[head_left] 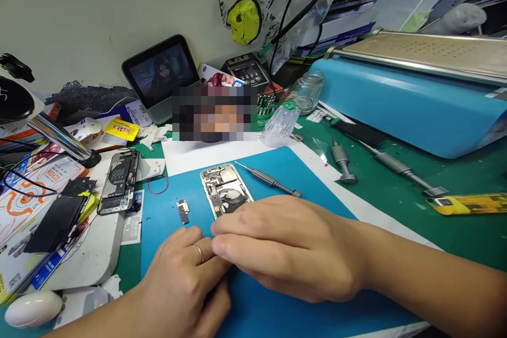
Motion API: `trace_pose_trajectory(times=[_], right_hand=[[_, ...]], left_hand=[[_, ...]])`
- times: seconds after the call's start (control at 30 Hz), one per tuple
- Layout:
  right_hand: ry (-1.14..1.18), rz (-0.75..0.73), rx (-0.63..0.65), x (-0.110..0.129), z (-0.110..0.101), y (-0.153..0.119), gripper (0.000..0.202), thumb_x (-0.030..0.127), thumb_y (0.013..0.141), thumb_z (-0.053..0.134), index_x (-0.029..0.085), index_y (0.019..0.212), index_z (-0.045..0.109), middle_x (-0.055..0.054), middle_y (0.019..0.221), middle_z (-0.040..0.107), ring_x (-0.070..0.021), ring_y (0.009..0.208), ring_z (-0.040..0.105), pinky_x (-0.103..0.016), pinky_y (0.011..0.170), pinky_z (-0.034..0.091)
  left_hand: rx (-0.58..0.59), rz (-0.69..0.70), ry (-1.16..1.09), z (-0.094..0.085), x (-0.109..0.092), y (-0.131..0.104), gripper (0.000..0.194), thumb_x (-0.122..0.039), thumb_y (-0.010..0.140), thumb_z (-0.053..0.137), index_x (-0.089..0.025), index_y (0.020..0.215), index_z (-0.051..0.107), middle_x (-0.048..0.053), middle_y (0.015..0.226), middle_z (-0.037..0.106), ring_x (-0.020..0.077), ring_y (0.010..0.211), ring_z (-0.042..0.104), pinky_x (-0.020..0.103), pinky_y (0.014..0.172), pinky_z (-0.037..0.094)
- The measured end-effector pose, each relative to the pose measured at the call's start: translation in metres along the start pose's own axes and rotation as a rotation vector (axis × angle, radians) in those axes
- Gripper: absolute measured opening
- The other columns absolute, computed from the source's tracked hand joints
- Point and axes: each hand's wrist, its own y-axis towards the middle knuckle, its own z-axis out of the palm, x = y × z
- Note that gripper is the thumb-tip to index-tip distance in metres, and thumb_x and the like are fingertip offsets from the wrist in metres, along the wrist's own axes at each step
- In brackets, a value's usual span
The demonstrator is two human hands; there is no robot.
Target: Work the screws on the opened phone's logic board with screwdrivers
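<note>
An opened smartphone (229,190), its inner boards showing, lies on a blue mat (257,156). My right hand (285,248) covers the phone's lower end, its fingers bent together with the tips out of sight. Against those fingers rests my left hand (194,274), curled closed and wearing a ring; whatever either hand pinches is hidden. A small metal-and-black part (182,211) sits on the mat left of the phone, beside tiny dark bits. Right of the phone lies a grey screwdriver (269,178).
At left, a detached phone screen (119,179) lies on a white box amid packaging. More screwdrivers (343,161) lie at right before a large blue machine (404,100). Behind the mat stand a clear plastic container (279,125), a glass jar (311,92) and a tablet-like display (160,71).
</note>
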Motion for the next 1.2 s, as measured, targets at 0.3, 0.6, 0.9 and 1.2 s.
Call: trace_pose_trajectory(times=[0.3,0.6,0.9,1.2], right_hand=[[0.030,0.084,0.111,-0.0005,-0.0005,-0.0023,0.027,0.034,0.112,0.035,0.017,0.110,0.055,-0.001,0.079,0.069,-0.0150,0.069,0.062,-0.028,0.060,0.045],[0.066,0.091,0.166,-0.0001,-0.0041,-0.0031,0.015,0.011,0.101,0.042,0.019,0.111,0.049,0.001,0.079,0.067,-0.0150,0.066,0.058,-0.030,0.057,0.041],[0.096,0.120,0.169,-0.0013,-0.0064,-0.0037,0.015,0.016,0.102,0.047,0.022,0.115,0.043,0.000,0.082,0.069,-0.0158,0.072,0.064,-0.028,0.062,0.046],[0.046,0.137,0.180,-0.0038,-0.0062,-0.0038,0.004,0.021,0.108,0.041,0.022,0.110,0.045,0.002,0.077,0.066,-0.0137,0.064,0.055,-0.027,0.059,0.040]], left_hand=[[0.014,-0.010,0.019,-0.0008,-0.0001,0.0008,0.015,-0.012,0.092,0.048,-0.019,0.083,0.058,0.002,0.071,0.057,0.0189,0.063,0.042,0.036,0.057,0.029],[0.001,-0.005,0.039,-0.0001,-0.0006,0.0018,0.018,-0.011,0.092,0.046,-0.020,0.078,0.052,0.001,0.068,0.052,0.0183,0.062,0.038,0.036,0.058,0.028],[0.028,-0.019,0.004,0.0004,0.0001,-0.0007,0.017,-0.011,0.094,0.048,-0.020,0.081,0.056,0.003,0.072,0.057,0.0196,0.064,0.040,0.037,0.060,0.028],[-0.020,-0.041,0.006,-0.0016,-0.0023,0.0018,0.019,-0.011,0.095,0.047,-0.017,0.089,0.063,0.003,0.070,0.058,0.0184,0.060,0.039,0.037,0.058,0.028]])
